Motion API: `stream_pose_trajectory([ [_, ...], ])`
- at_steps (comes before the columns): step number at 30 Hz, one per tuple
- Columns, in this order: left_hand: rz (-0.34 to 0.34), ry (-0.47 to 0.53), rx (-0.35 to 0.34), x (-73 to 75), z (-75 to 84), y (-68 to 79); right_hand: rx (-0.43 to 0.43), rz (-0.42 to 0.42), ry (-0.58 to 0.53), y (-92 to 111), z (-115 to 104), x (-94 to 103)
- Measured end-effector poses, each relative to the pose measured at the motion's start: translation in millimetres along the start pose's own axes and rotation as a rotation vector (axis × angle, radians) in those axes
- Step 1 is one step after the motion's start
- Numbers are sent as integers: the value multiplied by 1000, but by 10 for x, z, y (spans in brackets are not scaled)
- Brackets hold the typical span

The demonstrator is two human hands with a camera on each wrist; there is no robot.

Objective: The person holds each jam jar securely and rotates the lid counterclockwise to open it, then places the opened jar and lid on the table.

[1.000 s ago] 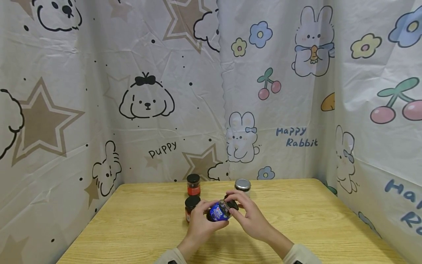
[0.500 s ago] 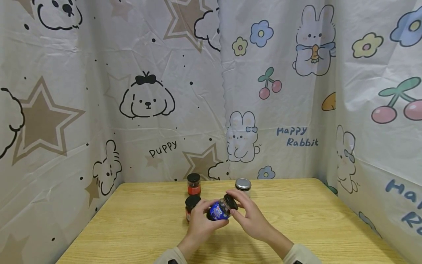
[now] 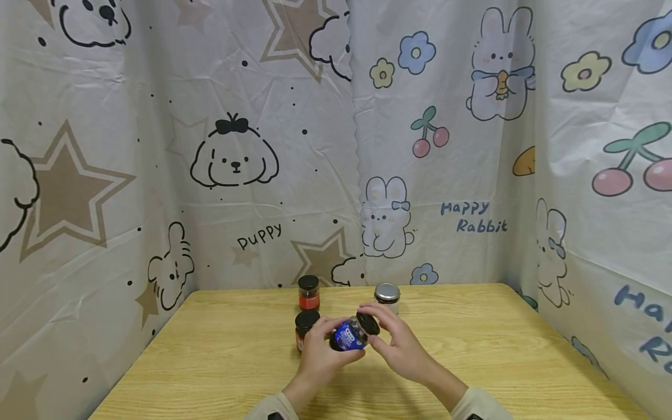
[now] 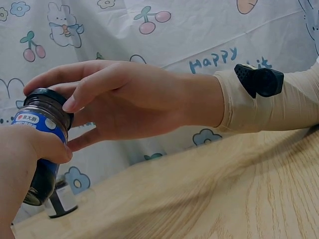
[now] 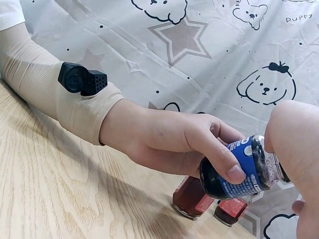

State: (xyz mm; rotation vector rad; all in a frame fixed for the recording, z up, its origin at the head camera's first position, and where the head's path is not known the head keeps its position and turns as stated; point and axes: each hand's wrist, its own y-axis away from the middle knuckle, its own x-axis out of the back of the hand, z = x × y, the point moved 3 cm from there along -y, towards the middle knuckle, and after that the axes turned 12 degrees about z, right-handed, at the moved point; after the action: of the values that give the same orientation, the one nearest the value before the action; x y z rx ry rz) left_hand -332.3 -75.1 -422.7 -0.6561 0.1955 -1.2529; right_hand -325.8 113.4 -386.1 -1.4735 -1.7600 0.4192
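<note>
A glass jar with a blue label [image 3: 349, 336] is tilted above the table, its top leaning to the right. My left hand [image 3: 321, 357] grips the jar's body, thumb along the near side. On the jar's mouth sits a black lid [image 3: 368, 323], and my right hand [image 3: 403, 345] holds it by the rim between thumb and fingers. In the left wrist view the fingers of my right hand [image 4: 124, 99] arch over the lid [image 4: 47, 93]. The right wrist view shows dark contents in the jar [image 5: 239, 167]; there my right hand hides most of the lid.
Two black-lidded jars with red labels stand left of centre: a far one [image 3: 308, 293] and a nearer one [image 3: 305, 328], partly behind my left hand. A silver-lidded jar [image 3: 387, 296] is behind my right hand. Printed curtains [image 3: 252, 210] surround the wooden table [image 3: 220, 350].
The fingers of my right hand have shifted around the lid, which shows more now than a second ago. My left hand and the jar have stayed nearly in place.
</note>
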Motion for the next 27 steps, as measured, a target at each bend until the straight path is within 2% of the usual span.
stream_pose_trajectory([
  [15,9,-1,-31,-8,-1,3,-27,80,84,-31,31,12],
  [21,10,13,-35,-5,0,7,-14,80,105,-30,27,16],
  [27,7,18,-21,-7,-19,7,-43,52,101,-28,20,20],
])
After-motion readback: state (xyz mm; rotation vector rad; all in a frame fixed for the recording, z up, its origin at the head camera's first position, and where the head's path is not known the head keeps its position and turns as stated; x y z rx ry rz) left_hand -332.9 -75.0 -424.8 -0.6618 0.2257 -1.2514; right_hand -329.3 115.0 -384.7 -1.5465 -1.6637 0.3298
